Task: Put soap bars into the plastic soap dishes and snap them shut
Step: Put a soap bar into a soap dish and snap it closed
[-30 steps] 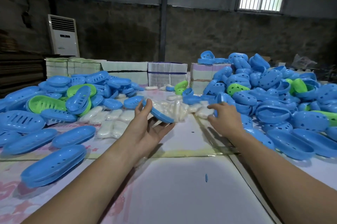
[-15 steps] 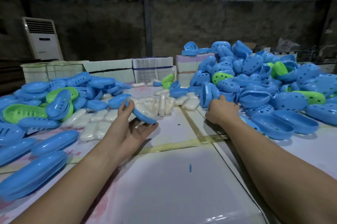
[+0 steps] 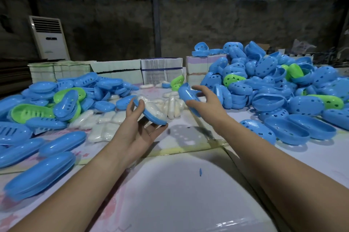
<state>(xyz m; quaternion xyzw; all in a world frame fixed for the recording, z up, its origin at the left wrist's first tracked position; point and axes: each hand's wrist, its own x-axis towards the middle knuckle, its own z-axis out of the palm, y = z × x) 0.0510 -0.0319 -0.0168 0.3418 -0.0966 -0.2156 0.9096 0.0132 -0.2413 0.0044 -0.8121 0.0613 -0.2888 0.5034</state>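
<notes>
My left hand (image 3: 136,133) holds a blue dish half (image 3: 151,116) above the table, thumb on its far end and fingers under it. A white wrapped soap bar (image 3: 154,109) lies in that half. My right hand (image 3: 205,103) grips a second blue dish half (image 3: 186,93) lifted off the table, just right of the first; the two halves are apart. Loose wrapped soap bars (image 3: 173,105) lie in a heap right behind both hands.
A tall pile of blue and green perforated dish halves (image 3: 273,84) fills the right side. Slotted halves (image 3: 66,96) are heaped at the left, with closed blue dishes (image 3: 41,173) in the near left. Paper stacks (image 3: 160,69) line the far edge. A white sheet (image 3: 179,194) covers the table in front.
My right hand has lifted a blue dish half out of the right pile and carried it toward the left hand. The left hand still holds its half with the soap.
</notes>
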